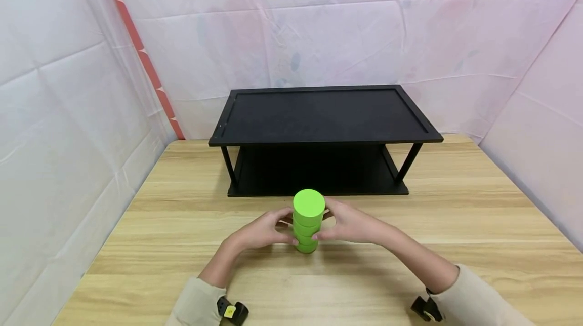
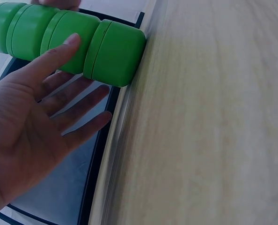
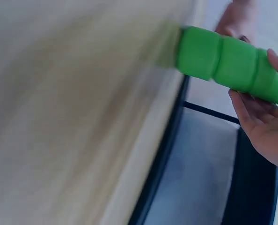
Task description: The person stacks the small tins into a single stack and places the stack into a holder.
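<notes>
Several bright green round lidded containers [image 1: 309, 204] stand upright in one stack on the table in front of the black rack. My left hand [image 1: 268, 229] is at the left side of the stack. In the left wrist view its thumb lies against a green container [image 2: 115, 51] near the lower end, while the other fingers stretch out loosely beside and behind the stack. From the right, my right hand [image 1: 348, 222] holds the stack between thumb and fingers. The right wrist view, somewhat blurred, shows that thumb and fingers on opposite sides of the green stack [image 3: 235, 63].
A black two-tier rack [image 1: 319, 113] stands behind the stack, its lower shelf [image 1: 314, 169] close to the hands. The wood-grain table [image 1: 182, 245] is bordered by pale sheeting [image 1: 328, 37] at the back and sides. Dark wrist devices [image 1: 233, 311] sit at both cuffs.
</notes>
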Available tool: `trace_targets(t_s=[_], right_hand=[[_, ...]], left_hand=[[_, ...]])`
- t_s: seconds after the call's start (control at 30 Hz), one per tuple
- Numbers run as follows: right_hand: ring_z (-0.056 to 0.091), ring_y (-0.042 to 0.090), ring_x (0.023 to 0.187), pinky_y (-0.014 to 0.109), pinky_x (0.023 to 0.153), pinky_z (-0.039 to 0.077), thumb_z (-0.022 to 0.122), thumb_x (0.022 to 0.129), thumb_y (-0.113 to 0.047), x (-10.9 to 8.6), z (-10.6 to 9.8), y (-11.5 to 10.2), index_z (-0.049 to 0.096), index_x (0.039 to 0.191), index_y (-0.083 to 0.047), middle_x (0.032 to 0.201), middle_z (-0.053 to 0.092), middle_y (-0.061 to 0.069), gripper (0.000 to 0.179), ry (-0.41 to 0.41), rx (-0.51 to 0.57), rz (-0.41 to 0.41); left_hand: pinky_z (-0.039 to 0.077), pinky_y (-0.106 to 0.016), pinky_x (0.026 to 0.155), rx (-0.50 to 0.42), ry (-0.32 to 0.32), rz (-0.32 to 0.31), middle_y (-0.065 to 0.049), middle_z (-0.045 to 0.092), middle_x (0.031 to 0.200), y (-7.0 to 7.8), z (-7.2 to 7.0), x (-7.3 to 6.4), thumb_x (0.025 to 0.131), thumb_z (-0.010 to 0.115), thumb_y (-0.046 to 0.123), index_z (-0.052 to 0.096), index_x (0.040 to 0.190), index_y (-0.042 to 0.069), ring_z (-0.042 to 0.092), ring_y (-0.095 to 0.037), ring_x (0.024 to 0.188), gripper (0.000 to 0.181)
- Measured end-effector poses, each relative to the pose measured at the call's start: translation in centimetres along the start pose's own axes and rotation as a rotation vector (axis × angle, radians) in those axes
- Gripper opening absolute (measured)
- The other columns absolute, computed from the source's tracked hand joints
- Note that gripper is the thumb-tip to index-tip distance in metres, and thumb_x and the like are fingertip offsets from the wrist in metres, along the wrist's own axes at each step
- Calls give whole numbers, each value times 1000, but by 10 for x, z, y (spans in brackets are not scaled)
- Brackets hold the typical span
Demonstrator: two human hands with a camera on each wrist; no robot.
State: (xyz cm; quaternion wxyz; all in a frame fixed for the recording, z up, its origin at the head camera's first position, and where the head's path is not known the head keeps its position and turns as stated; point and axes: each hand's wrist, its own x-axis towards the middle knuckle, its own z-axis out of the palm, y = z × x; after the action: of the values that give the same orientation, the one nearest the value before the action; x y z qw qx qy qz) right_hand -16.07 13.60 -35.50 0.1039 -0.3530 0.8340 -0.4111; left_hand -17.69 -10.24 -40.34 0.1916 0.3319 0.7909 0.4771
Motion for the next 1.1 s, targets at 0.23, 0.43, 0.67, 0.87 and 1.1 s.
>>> trace_targets(t_s=[0.23, 0.43, 0.67, 0.87, 1.1], right_hand=[[54, 20, 103, 33, 83, 49, 79, 72, -14, -1, 19, 14, 41, 130, -1, 116, 54, 5, 70, 15, -18, 38], [55, 18, 101, 32, 84, 48, 80, 71, -13, -3, 28, 21, 44, 126, -4, 115, 54, 2, 66, 15, -32, 63], [56, 18, 102, 27, 81, 49, 80, 72, -12, -2, 30, 23, 44, 127, -5, 116, 53, 2, 66, 3, 21, 65], [56, 20, 103, 26, 80, 50, 79, 72, -10, -2, 31, 23, 43, 127, -5, 117, 52, 3, 66, 1, 49, 55], [55, 20, 104, 26, 81, 50, 79, 72, -10, -2, 30, 24, 44, 126, -5, 117, 53, 3, 64, 0, 42, 53]], left_hand=[[42, -32, 94, 41, -11, 11, 3, 57, 114, -1, 0, 0, 78, 76, 17, 51, 124, 11, 53, -15, 107, 52], [42, -32, 94, 72, -8, 16, 1, 58, 113, -2, 2, 1, 77, 76, 17, 52, 123, 10, 53, -15, 106, 53], [41, -31, 94, 70, -9, -2, 3, 57, 113, -1, 2, 1, 77, 76, 18, 52, 123, 10, 53, -14, 106, 52], [41, -29, 93, 76, -7, 0, 6, 57, 110, -1, 2, 1, 77, 76, 18, 52, 123, 11, 53, -12, 105, 52], [42, -29, 93, 72, -6, -2, 6, 57, 110, 0, 2, 1, 77, 76, 16, 52, 122, 12, 53, -12, 104, 51]])
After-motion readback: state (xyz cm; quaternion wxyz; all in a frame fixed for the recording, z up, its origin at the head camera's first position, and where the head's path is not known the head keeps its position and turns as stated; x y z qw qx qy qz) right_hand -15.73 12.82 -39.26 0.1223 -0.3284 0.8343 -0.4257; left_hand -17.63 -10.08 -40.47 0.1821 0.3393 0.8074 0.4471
